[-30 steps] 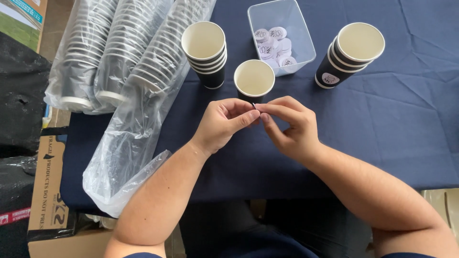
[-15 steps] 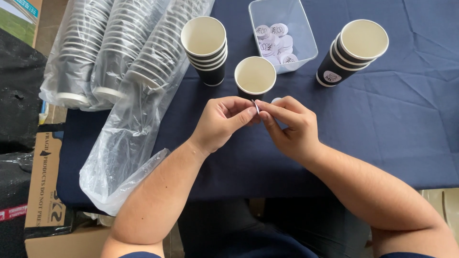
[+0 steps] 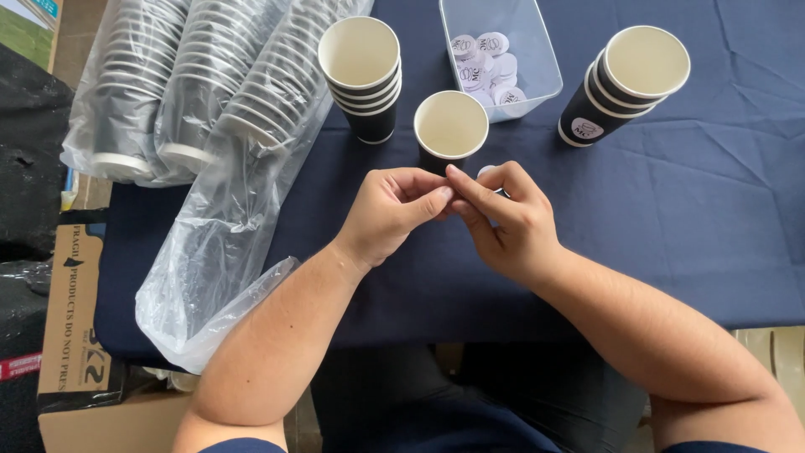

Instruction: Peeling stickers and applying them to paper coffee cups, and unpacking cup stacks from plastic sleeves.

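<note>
Both hands meet over the tabletop [image 3: 671,235], which wears a dark blue cloth. My left hand [image 3: 394,214] and my right hand [image 3: 507,222] pinch together at the fingertips; each grip is narrow, closed on a small white round sticker [image 3: 486,172] whose edge just peeks out above my right fingers. Most of the sticker is hidden by the fingers.

Just beyond the grip, nearly touching it, a single black paper cup [image 3: 450,127] stands upright with its white inside showing. Beyond that and to the left, a short stack of cups [image 3: 360,75]. Beyond and to the right, another stack [image 3: 625,84], tilted, with a round white label on its side.

Straight past the single cup, a clear plastic tub [image 3: 537,50] holds more round white stickers. Far to the left, plastic sleeves of stacked cups [image 3: 193,92] lie on their sides.
</note>
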